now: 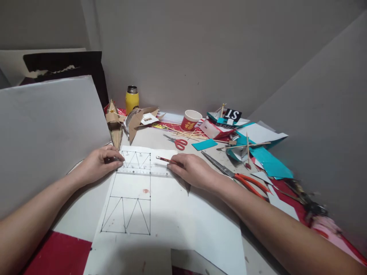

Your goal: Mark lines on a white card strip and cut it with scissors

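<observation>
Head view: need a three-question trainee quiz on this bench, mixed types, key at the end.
1. True or false: the yellow bottle has a lid on.
2. Which one lies across the paper?
a) the cup
b) the ruler
c) the turquoise card
3. Fill in: the right hand holds a ____.

Key:
1. False; its top is open.
2. b
3. pencil
</observation>
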Demonstrator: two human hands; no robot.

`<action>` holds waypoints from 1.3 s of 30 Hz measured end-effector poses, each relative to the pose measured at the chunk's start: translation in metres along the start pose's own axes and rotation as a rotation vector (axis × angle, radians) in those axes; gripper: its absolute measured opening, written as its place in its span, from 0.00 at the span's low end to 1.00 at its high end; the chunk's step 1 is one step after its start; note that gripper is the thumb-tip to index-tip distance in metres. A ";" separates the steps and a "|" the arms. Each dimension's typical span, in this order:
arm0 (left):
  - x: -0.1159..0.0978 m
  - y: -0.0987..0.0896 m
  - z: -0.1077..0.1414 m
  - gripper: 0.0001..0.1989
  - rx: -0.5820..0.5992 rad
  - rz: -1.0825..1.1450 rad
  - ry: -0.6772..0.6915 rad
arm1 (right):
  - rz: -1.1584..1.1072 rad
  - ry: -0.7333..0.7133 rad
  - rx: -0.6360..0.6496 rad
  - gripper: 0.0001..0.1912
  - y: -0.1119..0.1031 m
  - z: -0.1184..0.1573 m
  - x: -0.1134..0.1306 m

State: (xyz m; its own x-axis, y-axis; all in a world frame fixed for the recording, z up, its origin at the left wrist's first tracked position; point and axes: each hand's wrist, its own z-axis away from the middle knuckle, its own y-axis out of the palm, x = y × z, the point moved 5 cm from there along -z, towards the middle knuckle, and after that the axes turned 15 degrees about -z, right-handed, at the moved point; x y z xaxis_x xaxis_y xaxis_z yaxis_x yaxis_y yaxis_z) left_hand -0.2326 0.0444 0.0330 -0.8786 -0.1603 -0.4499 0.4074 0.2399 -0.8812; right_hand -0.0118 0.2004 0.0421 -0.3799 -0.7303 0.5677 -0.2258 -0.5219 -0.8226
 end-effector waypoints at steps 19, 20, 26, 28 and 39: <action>0.001 0.002 0.001 0.06 0.021 0.029 0.019 | 0.106 -0.043 -0.045 0.10 0.003 0.006 0.002; 0.001 0.002 0.001 0.06 0.020 0.027 0.020 | 0.111 -0.043 -0.045 0.10 0.003 0.006 0.003; -0.001 0.001 0.001 0.06 0.010 0.015 0.021 | 0.153 -0.021 -0.026 0.09 0.003 0.006 0.004; -0.002 0.001 0.001 0.06 0.008 0.009 0.022 | 0.155 -0.018 -0.029 0.09 0.002 0.006 0.003; -0.003 0.001 0.000 0.07 0.007 -0.015 0.020 | 0.189 -0.027 -0.031 0.11 0.003 0.007 0.002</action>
State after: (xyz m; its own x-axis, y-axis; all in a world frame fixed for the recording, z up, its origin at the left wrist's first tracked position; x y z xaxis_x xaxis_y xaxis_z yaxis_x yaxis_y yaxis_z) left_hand -0.2296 0.0447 0.0333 -0.8895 -0.1449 -0.4333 0.3956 0.2304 -0.8891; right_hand -0.0074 0.1942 0.0410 -0.3937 -0.8259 0.4035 -0.1805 -0.3609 -0.9150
